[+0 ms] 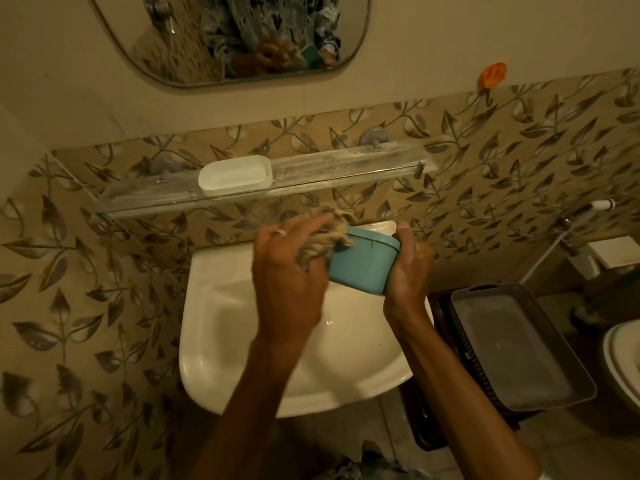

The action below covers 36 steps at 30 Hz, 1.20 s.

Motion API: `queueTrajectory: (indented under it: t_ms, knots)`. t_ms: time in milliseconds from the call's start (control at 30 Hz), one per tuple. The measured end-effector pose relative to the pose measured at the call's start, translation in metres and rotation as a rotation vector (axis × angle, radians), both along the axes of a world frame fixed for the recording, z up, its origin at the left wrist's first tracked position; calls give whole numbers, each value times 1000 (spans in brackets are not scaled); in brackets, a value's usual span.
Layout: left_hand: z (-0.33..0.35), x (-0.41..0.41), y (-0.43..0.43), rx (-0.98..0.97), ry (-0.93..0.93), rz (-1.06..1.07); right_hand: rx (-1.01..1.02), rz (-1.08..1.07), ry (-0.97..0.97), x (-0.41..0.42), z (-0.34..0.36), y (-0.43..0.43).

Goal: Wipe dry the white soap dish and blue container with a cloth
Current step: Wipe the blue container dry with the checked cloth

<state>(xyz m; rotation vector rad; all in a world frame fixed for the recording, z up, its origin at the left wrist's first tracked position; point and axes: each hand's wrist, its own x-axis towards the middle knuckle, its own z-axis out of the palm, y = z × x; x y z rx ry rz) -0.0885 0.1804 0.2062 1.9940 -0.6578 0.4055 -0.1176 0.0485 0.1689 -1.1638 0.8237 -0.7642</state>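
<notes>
Over the open basin of the white sink [221, 327], the right hand [408, 265] has its grip clamped on the end of the blue container [363, 268], a rounded box tilted on its side. The left hand [287, 271] has its grip closed on a bunched beige cloth [325, 237] pressed to the container's rim. The white soap dish [235, 174] sits on the glass shelf [346, 168] above, well apart.
</notes>
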Motion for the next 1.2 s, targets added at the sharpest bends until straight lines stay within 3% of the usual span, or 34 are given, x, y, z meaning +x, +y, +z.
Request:
queueTrajectory:
  t_ms: [100, 233, 300, 433, 567, 667, 733, 800, 900, 1067, 1200]
  knots:
    - [-4, 29, 15, -127, 287, 30, 103, 39, -16, -8, -1, 2]
    - [-15, 37, 38, -431, 652, 135, 390, 310, -24, -15, -1, -5]
    - [-20, 36, 49, -577, 802, 123, 404, 421, 5, -18, -7, -7]
    - [-19, 35, 59, -794, 934, 94, 331, 512, 11, -20, -15, -8]
    - [-7, 33, 62, -1025, 1037, -125, 327, 541, 3, -18, -10, -8]
    - [8, 29, 57, -1077, 957, -226, 307, 550, -19, -14, -1, -7]
    - [19, 29, 52, -995, 768, -200, 302, 558, -31, -12, 2, -6]
    - [32, 31, 48, -722, 437, -171, 302, 558, -44, -11, 4, -5]
    - [51, 35, 34, -289, 12, -287, 288, 549, -65, -11, 6, -1]
    - [63, 40, 3, 164, -251, -394, 264, 490, -59, -7, 8, 4]
    - [37, 26, -3, 311, -297, -381, 332, 435, -76, -10, 8, -5]
